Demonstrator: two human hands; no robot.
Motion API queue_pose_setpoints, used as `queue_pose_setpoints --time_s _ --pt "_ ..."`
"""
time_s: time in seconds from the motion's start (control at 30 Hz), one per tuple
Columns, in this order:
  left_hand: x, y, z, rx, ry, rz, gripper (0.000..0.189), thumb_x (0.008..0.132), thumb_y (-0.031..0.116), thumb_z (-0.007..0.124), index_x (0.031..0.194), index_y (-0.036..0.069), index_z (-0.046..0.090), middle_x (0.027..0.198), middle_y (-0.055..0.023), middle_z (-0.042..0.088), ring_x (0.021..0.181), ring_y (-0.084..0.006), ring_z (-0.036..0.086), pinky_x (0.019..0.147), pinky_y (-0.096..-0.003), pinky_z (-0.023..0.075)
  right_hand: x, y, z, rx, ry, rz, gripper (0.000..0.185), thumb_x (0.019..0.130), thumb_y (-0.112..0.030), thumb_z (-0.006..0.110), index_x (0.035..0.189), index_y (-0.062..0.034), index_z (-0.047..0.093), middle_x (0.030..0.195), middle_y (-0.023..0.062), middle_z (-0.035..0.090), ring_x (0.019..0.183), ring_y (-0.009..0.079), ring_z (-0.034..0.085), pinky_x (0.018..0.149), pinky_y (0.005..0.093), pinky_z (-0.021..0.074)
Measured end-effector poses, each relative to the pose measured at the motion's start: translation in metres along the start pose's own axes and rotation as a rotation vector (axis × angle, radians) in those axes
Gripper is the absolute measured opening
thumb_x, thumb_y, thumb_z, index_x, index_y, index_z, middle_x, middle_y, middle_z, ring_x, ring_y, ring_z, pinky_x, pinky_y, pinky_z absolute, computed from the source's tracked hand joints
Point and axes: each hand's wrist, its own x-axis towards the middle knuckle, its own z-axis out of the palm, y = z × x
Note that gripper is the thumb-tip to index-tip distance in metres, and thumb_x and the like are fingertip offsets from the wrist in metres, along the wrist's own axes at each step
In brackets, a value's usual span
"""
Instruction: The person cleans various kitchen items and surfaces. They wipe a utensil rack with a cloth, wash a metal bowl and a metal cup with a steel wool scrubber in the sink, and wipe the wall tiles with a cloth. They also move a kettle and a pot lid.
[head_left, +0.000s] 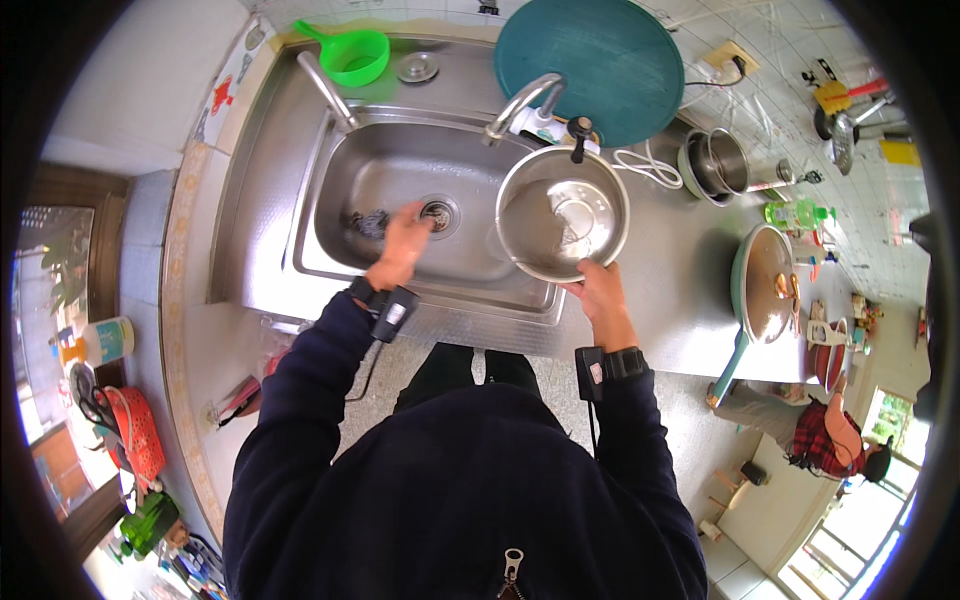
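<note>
My right hand (601, 294) grips the near rim of a round stainless steel basin (529, 214). The basin is tilted and overlaps the right edge of the sink (480, 187). Its shiny inside faces up, and I see no food in it. Over the left half of the sink, my left hand (405, 244) is blurred, with its fingertips by the drain strainer (439, 217). Small bits lie in that strainer. Just left of the fingers, a dark scouring pad (369, 223) rests on the sink floor. Whether the left fingers pinch anything is hidden by blur.
Two faucets, a left one (330, 94) and a curved one (525, 105), rise behind the sink. A green dipper (355, 58) and a teal round board (592, 60) stand at the back. Right are nested pots (716, 161) and a lidded pan (765, 285). Another person (814, 435) stands farther right.
</note>
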Motion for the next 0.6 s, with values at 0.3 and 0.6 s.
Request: queue_pose_setpoints --time_s 0.3,0.6 --pt "-0.044 -0.001 0.036 0.241 -0.174 0.022 0.053 0.081 0.020 0.058 0.128 -0.004 0.050 0.111 -0.0257 0.061 0.098 -0.0323 0.062 0.086 -0.0364 0.0474 0.037 0.057 0.058 -0.802 0.181 -0.482 0.084 0.075 0.000 0.052 0.142 0.0113 0.003 0.144 0.0346 0.020 0.090 0.0419 0.063 0.066 0.0399 0.0584" --pt "-0.036 -0.016 0.028 -0.150 -0.066 -0.335 0.072 0.079 0.012 0.067 0.141 0.000 0.033 0.130 -0.0178 0.050 0.123 -0.0271 0.045 0.103 -0.0364 0.0332 0.003 0.026 0.082 -1.208 0.012 -0.800 0.097 0.070 0.005 0.062 0.148 -0.0019 0.004 0.153 0.0255 0.006 0.124 0.0460 0.043 0.092 0.0442 0.0494"
